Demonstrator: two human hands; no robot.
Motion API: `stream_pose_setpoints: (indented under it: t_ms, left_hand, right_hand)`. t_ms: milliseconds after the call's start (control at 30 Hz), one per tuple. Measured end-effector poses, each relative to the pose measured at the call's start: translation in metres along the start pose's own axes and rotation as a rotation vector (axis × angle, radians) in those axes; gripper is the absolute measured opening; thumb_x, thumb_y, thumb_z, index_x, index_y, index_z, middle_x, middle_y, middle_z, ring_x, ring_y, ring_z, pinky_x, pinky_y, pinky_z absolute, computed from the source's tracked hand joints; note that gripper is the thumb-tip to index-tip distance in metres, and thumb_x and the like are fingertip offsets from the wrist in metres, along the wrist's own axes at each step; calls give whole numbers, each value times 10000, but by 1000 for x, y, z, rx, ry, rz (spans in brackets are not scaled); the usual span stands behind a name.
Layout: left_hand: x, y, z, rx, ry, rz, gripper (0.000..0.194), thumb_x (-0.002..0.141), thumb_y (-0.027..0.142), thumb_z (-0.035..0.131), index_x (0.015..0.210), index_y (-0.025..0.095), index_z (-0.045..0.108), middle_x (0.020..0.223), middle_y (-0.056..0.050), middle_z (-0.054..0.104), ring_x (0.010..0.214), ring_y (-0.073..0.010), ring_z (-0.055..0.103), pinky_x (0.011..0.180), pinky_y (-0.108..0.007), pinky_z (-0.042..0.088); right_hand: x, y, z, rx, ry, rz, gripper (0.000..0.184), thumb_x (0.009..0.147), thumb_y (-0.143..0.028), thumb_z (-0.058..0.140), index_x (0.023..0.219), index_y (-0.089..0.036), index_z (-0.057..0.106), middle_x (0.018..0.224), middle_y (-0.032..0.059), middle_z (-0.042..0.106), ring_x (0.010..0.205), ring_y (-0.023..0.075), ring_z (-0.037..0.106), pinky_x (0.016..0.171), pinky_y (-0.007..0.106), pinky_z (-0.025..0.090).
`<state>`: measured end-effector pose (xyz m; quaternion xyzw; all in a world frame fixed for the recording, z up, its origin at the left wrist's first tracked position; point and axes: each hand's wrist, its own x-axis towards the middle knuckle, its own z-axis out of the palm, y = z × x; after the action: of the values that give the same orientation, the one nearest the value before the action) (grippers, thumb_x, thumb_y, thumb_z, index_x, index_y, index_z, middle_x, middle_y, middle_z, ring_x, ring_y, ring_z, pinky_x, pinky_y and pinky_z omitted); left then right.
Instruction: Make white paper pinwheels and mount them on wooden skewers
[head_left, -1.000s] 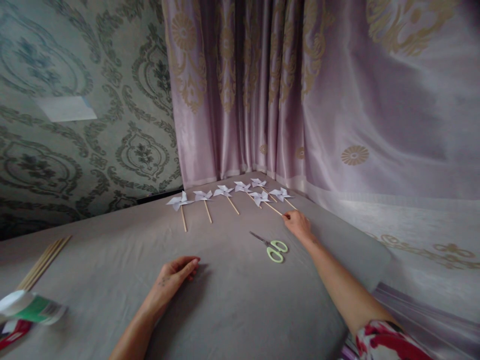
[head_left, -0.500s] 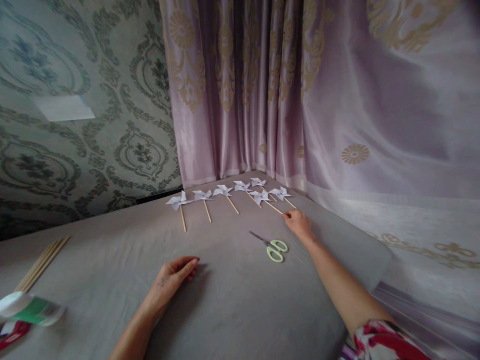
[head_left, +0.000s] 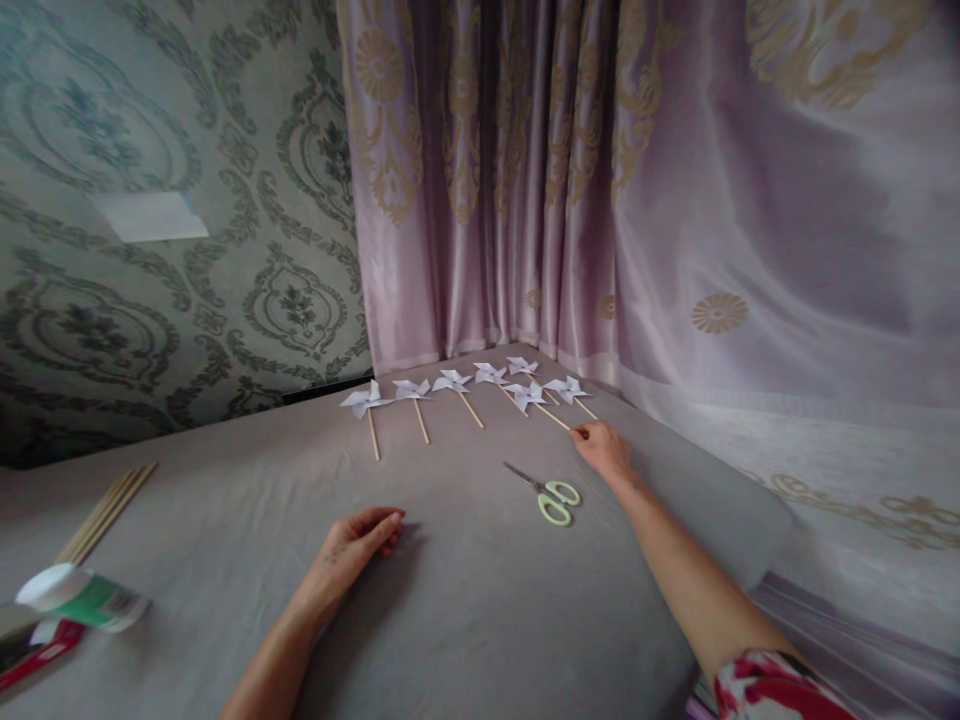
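Note:
My right hand [head_left: 602,450] pinches the lower end of a wooden stick that carries a white paper pinwheel [head_left: 529,397]. Several more pinwheels lie in a loose row at the far side of the grey surface, among them one at the left end [head_left: 366,400] and one at the right [head_left: 568,389]. Just left of my right forearm lie scissors with pale green handles [head_left: 555,502], blades pointing away to the left. My left hand [head_left: 361,545] rests low over the surface, fingers curled together; whether anything is inside them is hidden.
At the left lie several bare wooden sticks [head_left: 112,505] beside a white and green bottle [head_left: 86,598] and a red object [head_left: 45,655]. Purple curtains [head_left: 480,200] hang behind the far corner. A patterned wall [head_left: 225,250] borders the left side.
The whole view has shifted slightly, so everything appears a little further right. My right hand keeps its hold on the pinwheel stick, and my left hand stays in place.

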<state>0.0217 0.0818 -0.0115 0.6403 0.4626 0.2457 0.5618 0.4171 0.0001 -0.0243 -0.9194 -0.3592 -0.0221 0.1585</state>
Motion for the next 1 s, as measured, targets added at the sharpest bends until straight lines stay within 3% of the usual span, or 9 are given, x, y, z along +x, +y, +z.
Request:
stream_pose_setpoints:
  t_ms: [300, 600, 733, 867, 1000]
  left_hand:
    - [5, -13, 1, 1, 6, 44, 536, 600, 602, 662, 867, 141, 718, 692, -25, 647, 634, -146, 552, 621, -259, 444]
    - [0, -22, 10, 29, 12, 129, 369, 704, 477, 617, 842, 145, 701, 680, -4, 631, 626, -131, 539, 631, -250, 430]
    - [-1, -28, 13, 12, -7, 138, 309, 707, 423, 630, 785, 129, 682, 631, 8, 592, 588, -113, 507, 596, -238, 404]
    - [3, -38, 14, 8, 35, 124, 293, 668, 401, 705, 762, 127, 665, 658, 19, 588, 614, -98, 497, 585, -216, 389]
    - [-1, -43, 12, 101, -36, 209, 358, 775, 478, 618, 770, 122, 655, 667, 25, 559, 615, -91, 479, 567, -208, 367]
  right_hand:
    - [-17, -4, -18, 45, 87, -95, 300, 896, -296, 461, 981, -194, 730, 1050, 120, 700, 928, 231, 653, 712, 278, 434]
    - [-55, -47, -6, 165, 32, -449, 297, 869, -349, 470, 886, -203, 728, 933, 82, 721, 836, 212, 653, 712, 279, 434]
    - [-75, -71, 9, 233, -69, -621, 363, 849, -463, 455, 768, -210, 702, 800, 62, 709, 724, 214, 645, 664, 298, 428]
    - [-100, -98, 20, 243, -263, -802, 392, 858, -486, 421, 681, -220, 648, 732, 53, 689, 676, 211, 635, 639, 303, 415]
    - [-127, -114, 32, 241, -349, -937, 399, 876, -475, 371, 638, -227, 574, 692, 52, 655, 649, 206, 618, 620, 305, 396]
